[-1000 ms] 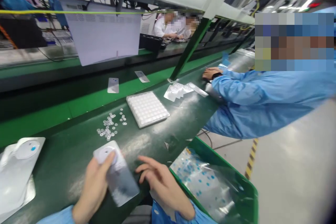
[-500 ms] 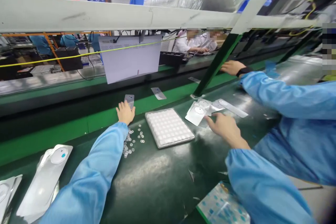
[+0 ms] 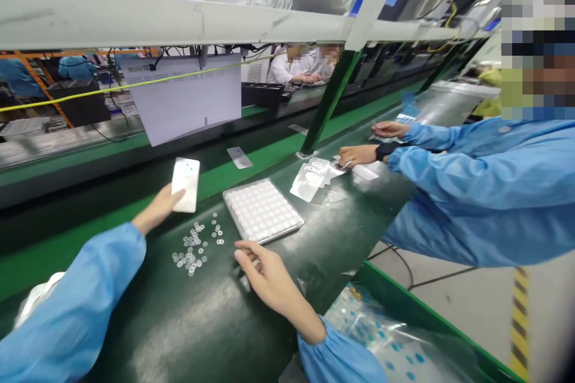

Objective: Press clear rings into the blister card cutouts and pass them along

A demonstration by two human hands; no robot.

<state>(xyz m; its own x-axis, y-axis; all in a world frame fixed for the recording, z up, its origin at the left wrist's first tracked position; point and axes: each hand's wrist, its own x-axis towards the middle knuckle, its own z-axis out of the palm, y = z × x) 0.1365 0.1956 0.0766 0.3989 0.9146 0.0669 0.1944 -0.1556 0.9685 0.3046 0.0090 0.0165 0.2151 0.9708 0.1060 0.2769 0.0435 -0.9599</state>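
Observation:
My left hand (image 3: pixel 157 208) grips a flat, phone-shaped silvery panel (image 3: pixel 185 185) by its lower edge, thumb on its face. The panel is raised above the belt's far side and carries a small blue dot near its top. Over the green worktop, my right hand (image 3: pixel 265 272) has its thumb and forefinger a little apart and the other fingers curled, with nothing visible in them. Just beyond it lies a white tray (image 3: pixel 263 210) filled with rows of small round pieces. Between my hands are scattered small clear discs (image 3: pixel 191 257).
A similar panel (image 3: pixel 239 157) lies on the belt beyond the tray. To the right are overlapping silvery sheets (image 3: pixel 308 181), where a co-worker's hand (image 3: pixel 357 155) is busy. A green post (image 3: pixel 330 102) rises behind them. A bag with blue dots (image 3: pixel 372 329) lies at the lower right.
My left hand has picked the panel up from the belt. My right hand has withdrawn from the silvery sheets toward the near side of the tray. The co-worker's hands now reach in there.

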